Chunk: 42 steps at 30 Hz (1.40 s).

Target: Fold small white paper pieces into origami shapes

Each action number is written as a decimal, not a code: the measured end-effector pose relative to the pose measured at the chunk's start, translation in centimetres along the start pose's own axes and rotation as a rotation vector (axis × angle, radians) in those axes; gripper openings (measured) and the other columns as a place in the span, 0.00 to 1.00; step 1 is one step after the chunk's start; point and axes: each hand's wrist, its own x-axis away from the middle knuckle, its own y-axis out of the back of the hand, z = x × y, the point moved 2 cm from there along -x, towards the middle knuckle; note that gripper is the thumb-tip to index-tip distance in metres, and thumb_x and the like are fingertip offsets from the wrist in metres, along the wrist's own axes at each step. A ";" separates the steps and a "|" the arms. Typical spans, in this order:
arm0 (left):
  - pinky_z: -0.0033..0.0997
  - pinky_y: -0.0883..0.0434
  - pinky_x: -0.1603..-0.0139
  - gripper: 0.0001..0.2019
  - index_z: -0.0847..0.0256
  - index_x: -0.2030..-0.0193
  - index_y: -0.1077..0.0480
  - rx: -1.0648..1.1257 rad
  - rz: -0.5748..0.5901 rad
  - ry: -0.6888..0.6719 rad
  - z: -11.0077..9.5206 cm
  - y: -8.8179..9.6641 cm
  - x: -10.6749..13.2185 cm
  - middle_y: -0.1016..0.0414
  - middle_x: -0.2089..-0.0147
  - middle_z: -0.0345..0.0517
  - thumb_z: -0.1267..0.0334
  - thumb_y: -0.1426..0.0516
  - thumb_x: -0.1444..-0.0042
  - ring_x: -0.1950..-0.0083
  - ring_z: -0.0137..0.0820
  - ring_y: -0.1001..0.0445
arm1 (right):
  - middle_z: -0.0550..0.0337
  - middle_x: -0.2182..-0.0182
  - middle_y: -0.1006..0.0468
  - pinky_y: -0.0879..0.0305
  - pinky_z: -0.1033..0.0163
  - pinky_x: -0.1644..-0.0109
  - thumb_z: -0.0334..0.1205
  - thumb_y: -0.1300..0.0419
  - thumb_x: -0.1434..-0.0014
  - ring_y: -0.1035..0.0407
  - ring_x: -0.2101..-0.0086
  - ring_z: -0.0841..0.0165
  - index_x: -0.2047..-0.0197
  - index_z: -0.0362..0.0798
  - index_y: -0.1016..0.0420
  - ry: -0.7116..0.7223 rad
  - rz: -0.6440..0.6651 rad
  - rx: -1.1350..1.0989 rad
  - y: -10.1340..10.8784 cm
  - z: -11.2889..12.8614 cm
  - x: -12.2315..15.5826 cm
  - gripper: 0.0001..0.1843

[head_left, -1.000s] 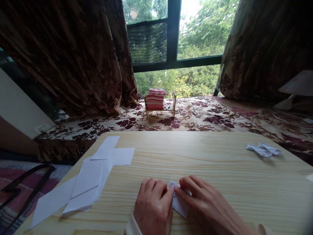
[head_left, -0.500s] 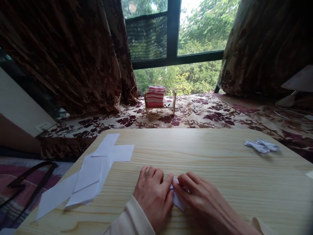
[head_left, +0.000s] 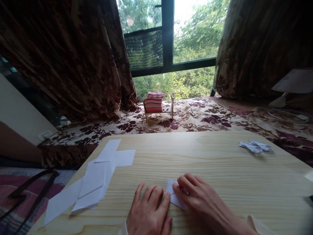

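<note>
A small folded white paper piece (head_left: 172, 196) lies on the light wooden table (head_left: 195, 156) near its front edge. My right hand (head_left: 198, 200) rests on it with fingers pressed together, pinning its right part down. My left hand (head_left: 148, 213) lies flat beside the paper's left edge, fingers stretched and slightly apart, fingertips touching or nearly touching the paper. Several loose white paper sheets (head_left: 93, 179) overlap at the table's left side. A finished folded paper shape (head_left: 255, 146) sits at the far right of the table.
Beyond the table, a floral-covered ledge (head_left: 195, 116) carries a small wooden rack with striped red-and-white cloths (head_left: 155, 102). Dark floral curtains hang on both sides of the window. A lamp (head_left: 288, 89) and cable stand at the right. A black strap (head_left: 29, 186) lies lower left.
My left hand slid back toward me and flattened, uncovering more of the paper's left edge. The right hand stays pressed on the paper. The view shifted slightly.
</note>
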 end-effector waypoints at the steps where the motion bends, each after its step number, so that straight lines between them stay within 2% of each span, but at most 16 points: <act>1: 0.49 0.45 0.43 0.16 0.56 0.49 0.32 -0.012 0.000 -0.009 0.0 0.0 0.1 0.28 0.53 0.47 0.56 0.52 0.40 0.50 0.39 0.33 | 0.59 0.71 0.31 0.43 0.60 0.68 0.27 0.40 0.47 0.39 0.69 0.64 0.66 0.44 0.30 -0.004 -0.013 0.015 0.0 0.1 -0.1 0.05; 5: 0.49 0.44 0.44 0.17 0.56 0.48 0.32 -0.037 0.005 -0.009 0.2 -0.2 0.2 0.27 0.51 0.48 0.57 0.51 0.41 0.49 0.39 0.32 | 0.59 0.70 0.30 0.43 0.59 0.66 0.27 0.40 0.47 0.39 0.68 0.64 0.68 0.45 0.30 -0.004 -0.019 0.023 -0.3 0.3 -0.4 0.05; 10: 0.51 0.50 0.40 0.19 0.61 0.47 0.33 0.011 -0.114 -0.073 0.1 -1.1 0.3 0.29 0.44 0.46 0.61 0.53 0.43 0.43 0.40 0.36 | 0.58 0.68 0.28 0.42 0.60 0.65 0.30 0.34 0.51 0.39 0.68 0.63 0.66 0.43 0.28 -0.016 0.108 -0.010 0.5 0.0 -0.8 0.09; 13: 0.51 0.51 0.38 0.21 0.62 0.45 0.34 0.047 -0.086 -0.042 -0.4 -1.3 0.4 0.29 0.44 0.46 0.65 0.52 0.46 0.43 0.39 0.36 | 0.56 0.68 0.27 0.41 0.59 0.65 0.28 0.39 0.46 0.38 0.67 0.63 0.66 0.44 0.27 -0.048 0.183 -0.026 1.7 -1.0 -1.0 0.04; 16: 0.52 0.47 0.40 0.21 0.63 0.47 0.33 0.071 -0.116 0.016 -1.4 -1.0 0.6 0.27 0.46 0.49 0.65 0.51 0.48 0.45 0.41 0.34 | 0.55 0.68 0.28 0.41 0.60 0.64 0.21 0.48 0.46 0.38 0.66 0.64 0.70 0.47 0.25 -0.155 0.167 -0.146 2.9 -1.9 -1.2 0.15; 18: 0.52 0.44 0.41 0.19 0.63 0.50 0.31 0.098 -0.129 0.077 -2.0 -0.4 0.6 0.26 0.50 0.52 0.63 0.50 0.48 0.48 0.42 0.33 | 0.55 0.67 0.29 0.41 0.61 0.65 0.19 0.52 0.47 0.38 0.67 0.65 0.66 0.48 0.24 -0.183 0.100 -0.257 3.3 -1.8 -1.0 0.20; 20: 0.50 0.41 0.43 0.16 0.63 0.54 0.29 0.141 -0.096 0.144 -2.4 0.2 0.5 0.26 0.53 0.51 0.63 0.49 0.48 0.50 0.41 0.32 | 0.54 0.68 0.29 0.41 0.62 0.66 0.19 0.54 0.47 0.39 0.68 0.65 0.63 0.49 0.25 -0.190 0.054 -0.329 3.3 -1.2 -0.5 0.22; 23: 0.47 0.39 0.43 0.12 0.62 0.58 0.29 0.192 -0.038 0.129 -2.1 1.1 0.0 0.26 0.53 0.50 0.65 0.49 0.47 0.50 0.40 0.32 | 0.56 0.70 0.30 0.42 0.63 0.68 0.21 0.52 0.48 0.39 0.69 0.66 0.67 0.49 0.25 -0.201 0.130 -0.379 2.9 -0.6 0.5 0.18; 25: 0.47 0.41 0.41 0.14 0.61 0.55 0.30 0.189 0.000 0.039 -1.5 1.3 -0.2 0.28 0.47 0.48 0.64 0.49 0.46 0.44 0.40 0.36 | 0.56 0.70 0.30 0.42 0.63 0.69 0.22 0.51 0.49 0.39 0.70 0.66 0.67 0.49 0.26 -0.194 0.190 -0.385 2.7 -0.7 0.9 0.16; 27: 0.48 0.44 0.39 0.17 0.60 0.50 0.32 0.161 0.054 -0.036 -1.1 1.0 -0.2 0.30 0.43 0.46 0.60 0.49 0.46 0.40 0.41 0.39 | 0.55 0.69 0.30 0.42 0.62 0.69 0.21 0.51 0.49 0.39 0.69 0.65 0.65 0.48 0.26 -0.177 0.191 -0.366 2.7 -1.2 1.1 0.17; 29: 0.50 0.44 0.39 0.21 0.60 0.47 0.33 0.123 0.061 -0.068 -1.0 0.7 0.0 0.31 0.43 0.48 0.55 0.49 0.46 0.41 0.43 0.38 | 0.54 0.68 0.30 0.42 0.62 0.68 0.20 0.52 0.50 0.39 0.68 0.64 0.61 0.48 0.27 -0.167 0.145 -0.342 2.9 -1.8 1.1 0.20; 32: 0.49 0.40 0.42 0.24 0.62 0.48 0.32 0.059 0.039 -0.029 -1.6 0.5 0.5 0.28 0.49 0.52 0.50 0.47 0.47 0.46 0.44 0.33 | 0.54 0.67 0.30 0.42 0.61 0.67 0.20 0.53 0.48 0.40 0.68 0.65 0.54 0.49 0.29 -0.130 0.073 -0.364 3.2 -2.1 1.1 0.24; 34: 0.47 0.37 0.45 0.24 0.64 0.47 0.32 0.027 0.072 -0.027 -2.2 0.5 0.7 0.26 0.52 0.51 0.51 0.46 0.47 0.50 0.43 0.31 | 0.56 0.66 0.30 0.43 0.61 0.66 0.21 0.52 0.46 0.40 0.68 0.66 0.54 0.51 0.29 -0.083 0.102 -0.418 3.1 -1.7 1.2 0.22; 37: 0.43 0.37 0.46 0.22 0.67 0.49 0.31 0.010 0.080 -0.028 -2.4 0.6 0.7 0.26 0.53 0.51 0.54 0.46 0.46 0.52 0.41 0.30 | 0.58 0.67 0.30 0.43 0.61 0.65 0.26 0.47 0.43 0.40 0.67 0.66 0.58 0.51 0.27 -0.079 0.228 -0.470 2.7 -1.0 1.1 0.14; 41: 0.46 0.43 0.42 0.20 0.62 0.53 0.28 0.035 -0.102 -0.052 -1.4 0.5 0.6 0.25 0.53 0.51 0.51 0.51 0.43 0.49 0.41 0.32 | 0.59 0.67 0.30 0.43 0.61 0.64 0.30 0.43 0.43 0.39 0.66 0.66 0.59 0.51 0.28 -0.114 0.303 -0.468 2.4 -0.5 0.7 0.10; 42: 0.47 0.46 0.40 0.20 0.60 0.53 0.28 0.037 -0.113 -0.069 -1.1 0.3 0.6 0.26 0.51 0.50 0.51 0.52 0.43 0.47 0.42 0.33 | 0.60 0.67 0.30 0.42 0.61 0.63 0.30 0.42 0.42 0.39 0.66 0.66 0.59 0.52 0.28 -0.118 0.307 -0.459 2.4 -0.5 0.6 0.09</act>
